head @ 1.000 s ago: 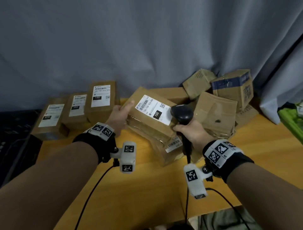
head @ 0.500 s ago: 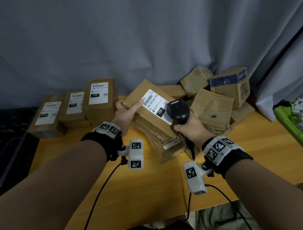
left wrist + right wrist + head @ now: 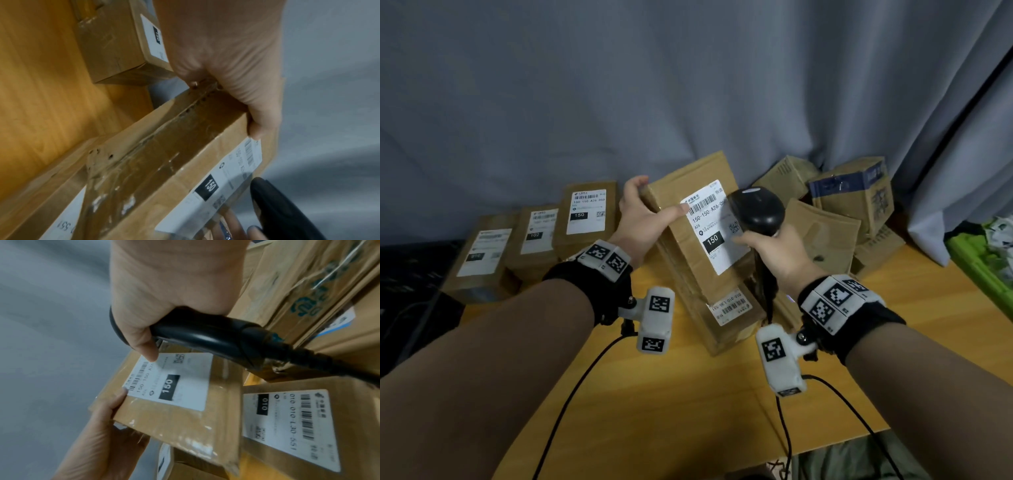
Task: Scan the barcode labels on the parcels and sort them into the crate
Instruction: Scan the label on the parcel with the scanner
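At the centre of the head view, the left hand (image 3: 642,219) grips a brown parcel (image 3: 681,236) by its upper left edge, thumb lying on the front face at the corner of the white label (image 3: 710,222), fingers wrapped behind. The parcel is tilted, its label marked "150" facing the camera. Just right of it, the right hand (image 3: 774,251) is curled around the handle of a black barcode scanner (image 3: 756,209), whose head sits beside the label's right edge. Directly below the held parcel, a second parcel (image 3: 726,318) with a label reading "010" lies on the wooden desk (image 3: 688,394). At the left of the frame three labelled parcels (image 3: 585,216) stand in a row against the grey curtain (image 3: 688,85). At the right, a heap of unsorted boxes (image 3: 852,202) fills the desk's back corner, and a green crate (image 3: 983,260) shows at the right edge.
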Demonstrator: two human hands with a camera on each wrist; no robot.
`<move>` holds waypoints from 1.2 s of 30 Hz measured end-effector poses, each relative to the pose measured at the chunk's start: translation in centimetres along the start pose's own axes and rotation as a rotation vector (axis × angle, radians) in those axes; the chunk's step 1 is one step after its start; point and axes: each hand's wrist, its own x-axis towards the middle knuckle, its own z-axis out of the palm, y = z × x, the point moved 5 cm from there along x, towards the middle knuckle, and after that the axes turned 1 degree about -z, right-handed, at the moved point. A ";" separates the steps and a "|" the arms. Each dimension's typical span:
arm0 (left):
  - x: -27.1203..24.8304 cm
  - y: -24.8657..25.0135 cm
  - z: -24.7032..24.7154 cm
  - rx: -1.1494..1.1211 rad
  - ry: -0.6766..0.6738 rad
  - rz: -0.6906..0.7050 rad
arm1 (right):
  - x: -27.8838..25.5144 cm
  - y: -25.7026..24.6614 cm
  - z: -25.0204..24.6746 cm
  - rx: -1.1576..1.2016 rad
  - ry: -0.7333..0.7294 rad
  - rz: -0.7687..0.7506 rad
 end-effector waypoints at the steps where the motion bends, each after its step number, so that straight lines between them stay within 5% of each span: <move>1: -0.1 0.2 0.1 0.039 -0.027 0.003 | 0.1 -0.2 0.3 0.026 -0.013 0.010; 6: -0.5 -0.2 0.1 0.081 -0.119 0.003 | 0.3 0.4 1.3 0.106 -0.065 0.090; 12: -0.8 -2.5 0.0 -0.093 -0.155 -0.177 | 0.6 1.3 3.1 0.105 -0.069 0.116; 21: -2.7 -6.2 0.5 0.100 -0.330 -0.331 | 1.2 1.4 3.2 0.045 -0.059 0.071; 27: -1.9 -5.8 0.3 -0.046 -0.139 -0.303 | 2.3 0.2 1.9 -0.083 -0.060 0.075; 36: -0.3 -0.9 -2.1 -0.042 0.003 -0.089 | 1.3 -10.2 1.9 -0.206 -0.250 -0.122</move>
